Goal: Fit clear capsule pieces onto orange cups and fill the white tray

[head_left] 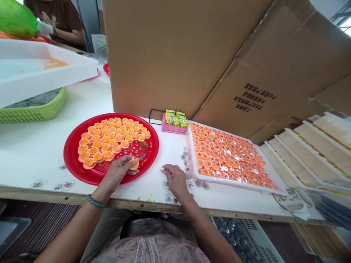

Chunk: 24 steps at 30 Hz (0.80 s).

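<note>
My left hand (119,171) is closed on a small orange disc-shaped piece (133,164) with a yellow centre, over the near right part of a red round tray (72,164). Rows of similar orange pieces (106,139) cover much of that tray, whose flowered base shows at the right. Just right of the tray, my right hand (176,180) hovers low over the table with thumb and fingers pinched together. Whatever its fingertips hold, if anything, is too small to make out. Small clear discs with dark prints (169,198) lie around and beneath it.
A white tray (196,163) full of orange pieces stands at the right, beside stacked white trays (315,151). Behind are a pink basket (174,129) of yellow-green packets and a tall cardboard sheet (178,51). A green basket (40,112) sits left; a person (67,20) is beyond.
</note>
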Tool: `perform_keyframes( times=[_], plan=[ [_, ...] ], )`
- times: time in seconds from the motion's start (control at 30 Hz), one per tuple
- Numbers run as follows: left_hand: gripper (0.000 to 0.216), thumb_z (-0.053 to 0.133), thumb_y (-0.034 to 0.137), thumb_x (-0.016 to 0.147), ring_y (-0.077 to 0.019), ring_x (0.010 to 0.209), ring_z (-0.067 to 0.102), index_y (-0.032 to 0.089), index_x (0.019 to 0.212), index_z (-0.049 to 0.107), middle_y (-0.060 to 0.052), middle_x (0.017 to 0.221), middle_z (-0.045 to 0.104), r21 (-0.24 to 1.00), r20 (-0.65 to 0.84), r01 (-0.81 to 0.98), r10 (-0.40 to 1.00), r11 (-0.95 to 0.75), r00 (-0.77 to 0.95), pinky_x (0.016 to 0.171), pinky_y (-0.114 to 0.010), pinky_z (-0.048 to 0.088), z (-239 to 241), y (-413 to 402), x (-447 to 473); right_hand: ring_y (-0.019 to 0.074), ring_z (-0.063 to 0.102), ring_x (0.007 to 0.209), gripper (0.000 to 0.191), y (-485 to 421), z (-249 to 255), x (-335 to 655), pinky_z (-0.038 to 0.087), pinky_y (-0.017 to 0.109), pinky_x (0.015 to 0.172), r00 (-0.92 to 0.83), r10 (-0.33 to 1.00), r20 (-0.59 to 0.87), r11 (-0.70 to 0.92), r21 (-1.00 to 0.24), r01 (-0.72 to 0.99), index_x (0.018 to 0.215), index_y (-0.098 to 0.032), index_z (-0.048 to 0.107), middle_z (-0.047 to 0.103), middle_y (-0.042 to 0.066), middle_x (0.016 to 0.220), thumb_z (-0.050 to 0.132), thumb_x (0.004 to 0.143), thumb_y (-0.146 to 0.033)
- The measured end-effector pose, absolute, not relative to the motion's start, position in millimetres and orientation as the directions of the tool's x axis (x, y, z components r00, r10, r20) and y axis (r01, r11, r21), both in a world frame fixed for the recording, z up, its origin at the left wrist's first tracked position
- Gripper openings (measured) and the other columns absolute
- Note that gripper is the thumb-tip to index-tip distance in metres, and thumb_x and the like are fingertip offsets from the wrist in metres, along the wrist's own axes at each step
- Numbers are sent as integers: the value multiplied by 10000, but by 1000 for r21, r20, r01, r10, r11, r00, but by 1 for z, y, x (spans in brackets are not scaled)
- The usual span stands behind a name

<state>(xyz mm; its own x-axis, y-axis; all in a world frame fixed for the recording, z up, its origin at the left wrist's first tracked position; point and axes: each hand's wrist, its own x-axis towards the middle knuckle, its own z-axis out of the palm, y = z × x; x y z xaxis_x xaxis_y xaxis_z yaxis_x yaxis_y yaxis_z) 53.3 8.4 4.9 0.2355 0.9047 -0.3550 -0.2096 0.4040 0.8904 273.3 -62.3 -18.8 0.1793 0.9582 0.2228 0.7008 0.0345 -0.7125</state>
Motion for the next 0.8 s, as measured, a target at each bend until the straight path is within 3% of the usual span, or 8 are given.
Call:
perform_keyframes(
  times=[0.13, 0.27, 0.43, 0.63, 0.8],
  plan=[
    [433, 791, 400, 571, -161, 619, 650, 128, 863, 625, -38, 793, 667, 896, -339, -208, 907, 392, 248, 582, -247, 537, 5, 8, 53, 154, 616, 688, 165, -58, -14, 268, 491, 279, 647, 243, 970, 27, -57, -942, 332, 895, -198, 655, 668, 12, 732, 614, 740, -236],
    [407, 784, 406, 581, -165, 623, 645, 126, 840, 639, -47, 806, 671, 901, -321, -208, 908, 380, 271, 591, -259, 533, 2, 8, 52, 127, 586, 635, 194, -51, -1, 257, 478, 243, 583, 250, 965, -79, -99, -993, 70, 824, -179, 634, 634, -3, 699, 690, 653, -254],
    [409, 755, 414, 624, -169, 654, 638, 135, 904, 648, -44, 798, 672, 905, -298, -217, 910, 365, 288, 640, -279, 527, -1, 8, 52, 107, 574, 621, 224, -41, 14, 239, 476, 242, 611, 132, 990, -43, -43, -999, -5, 900, -179, 651, 613, -13, 684, 667, 695, -271],
    [474, 780, 331, 605, -184, 746, 637, 143, 1013, 631, -44, 837, 684, 916, -257, -228, 919, 330, 300, 746, -306, 498, 0, 5, 50, 122, 610, 605, 210, -23, 20, 221, 504, 255, 584, 98, 994, -39, -33, -998, -59, 791, -182, 595, 639, -10, 712, 710, 656, -296],
    [548, 802, 258, 561, -221, 894, 629, 154, 1068, 621, -71, 940, 694, 906, -197, -281, 901, 318, 386, 840, -334, 470, 1, 4, 47, 132, 630, 632, 262, -12, 25, 213, 518, 271, 626, 11, 999, -44, -44, -999, -31, 914, -193, 641, 648, -11, 736, 687, 680, -302]
  ],
)
